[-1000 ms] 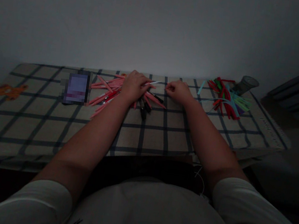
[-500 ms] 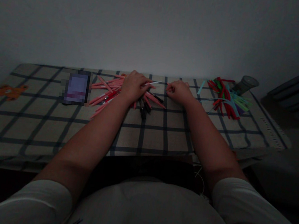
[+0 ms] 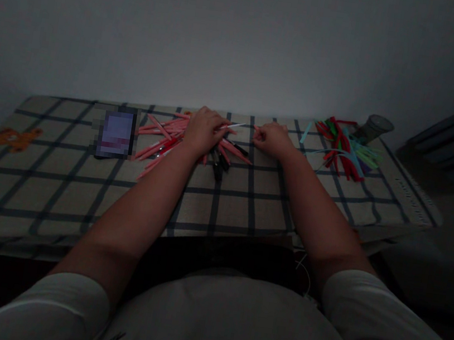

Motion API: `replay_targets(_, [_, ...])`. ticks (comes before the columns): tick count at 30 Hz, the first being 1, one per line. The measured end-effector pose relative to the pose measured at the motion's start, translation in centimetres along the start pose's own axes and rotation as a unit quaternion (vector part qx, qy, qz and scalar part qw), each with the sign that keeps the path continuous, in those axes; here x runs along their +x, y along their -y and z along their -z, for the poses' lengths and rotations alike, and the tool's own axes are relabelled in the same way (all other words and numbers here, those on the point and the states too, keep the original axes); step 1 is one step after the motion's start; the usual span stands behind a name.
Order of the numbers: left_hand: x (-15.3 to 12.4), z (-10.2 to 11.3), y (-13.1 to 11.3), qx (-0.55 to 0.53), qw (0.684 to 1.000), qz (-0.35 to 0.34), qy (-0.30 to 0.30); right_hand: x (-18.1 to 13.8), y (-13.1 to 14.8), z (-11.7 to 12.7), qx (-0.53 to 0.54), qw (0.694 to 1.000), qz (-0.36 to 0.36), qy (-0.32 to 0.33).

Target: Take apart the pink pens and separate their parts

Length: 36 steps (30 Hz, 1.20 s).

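Note:
My left hand rests over a pile of pink pens, its fingers closed. From its fingertips a thin white stick points to the right; its other end is hidden by the hand. Black pens or pen caps lie just below this hand. A short gap to the right, my right hand is curled, thumb and fingers pressed together. Whatever it may pinch is too small and dark to make out.
At the right lies a bundle of red, green, blue and purple strips beside a clear cup. A pixelated phone-like device and an orange bear-shaped piece are on the left. The checked tablecloth meets a wall behind.

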<state>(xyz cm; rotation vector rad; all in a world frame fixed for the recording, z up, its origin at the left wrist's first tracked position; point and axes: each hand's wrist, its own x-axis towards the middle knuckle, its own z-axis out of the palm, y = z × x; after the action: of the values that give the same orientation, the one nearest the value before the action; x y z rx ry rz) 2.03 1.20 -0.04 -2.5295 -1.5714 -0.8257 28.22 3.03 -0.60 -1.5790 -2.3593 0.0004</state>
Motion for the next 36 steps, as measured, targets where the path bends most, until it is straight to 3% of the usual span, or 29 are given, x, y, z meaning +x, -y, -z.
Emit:
replay_targets(12, [-0.1,0.0,0.0,0.002,1.000,-0.003,0.000,-0.3,0.3,0.1,-0.024,0.999,-0.020,-0.014])
replay_targets(16, [-0.1,-0.1,0.1,0.004,1.000,-0.010,0.005,0.2,0.1,0.1,0.065,0.997,-0.008,-0.031])
replay_targets(22, [0.1,-0.6,0.3,0.004,0.999,-0.041,0.017,1.3,-0.3,-0.1,0.316,0.942,0.000,-0.110])
replay_targets(25, [0.2,-0.6,0.2,0.000,0.999,-0.052,0.014,1.4,-0.2,-0.2,0.395,0.912,0.003,-0.112])
replay_targets(31, [0.2,-0.6,0.1,-0.004,0.998,-0.065,0.013,1.1,0.7,0.2,0.476,0.874,-0.022,-0.093])
replay_targets(36, [0.2,-1.0,0.7,-0.004,0.997,-0.082,-0.013,0.9,1.2,0.7,0.485,0.869,-0.016,-0.097])
